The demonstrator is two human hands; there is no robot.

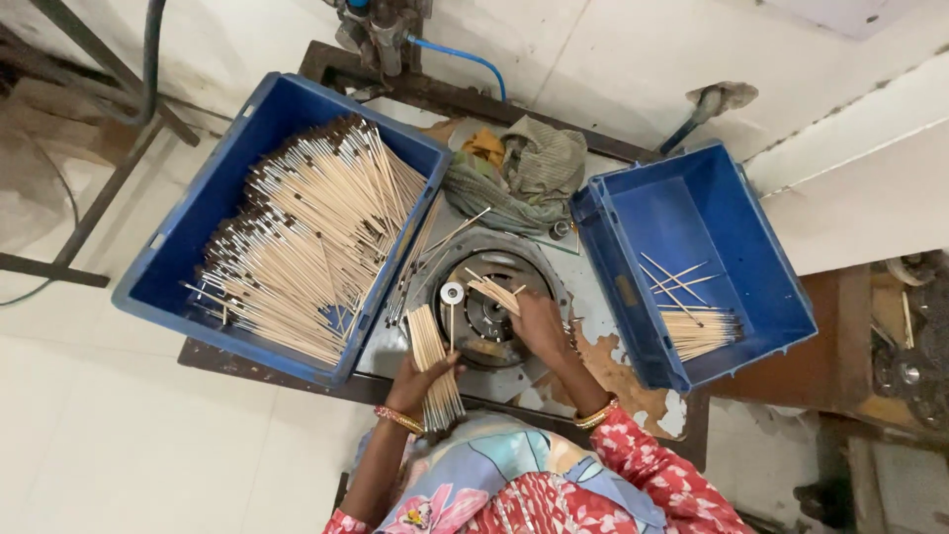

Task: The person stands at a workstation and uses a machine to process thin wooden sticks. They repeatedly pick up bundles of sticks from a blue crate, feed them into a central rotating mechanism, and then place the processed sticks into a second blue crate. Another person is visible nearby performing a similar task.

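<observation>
A big blue crate (pixel 188 252) on the left is full of thin wooden sticks (pixel 306 237). A smaller blue crate (pixel 751 297) on the right has just a few. Between them sits a round metal machine (pixel 484 311). The left hand (pixel 420 381) grips a bundle of sticks (pixel 432 361). The right hand (pixel 542 326) pinches a few sticks (pixel 494 292) over the machine

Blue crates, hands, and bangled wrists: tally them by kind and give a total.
Blue crates: 2, one full of sticks, one nearly bare
Hands: 2, left hand gripping a stick bundle, right hand holding a few sticks over the round metal machine
Bangled wrists: 2
Total: 6
</observation>
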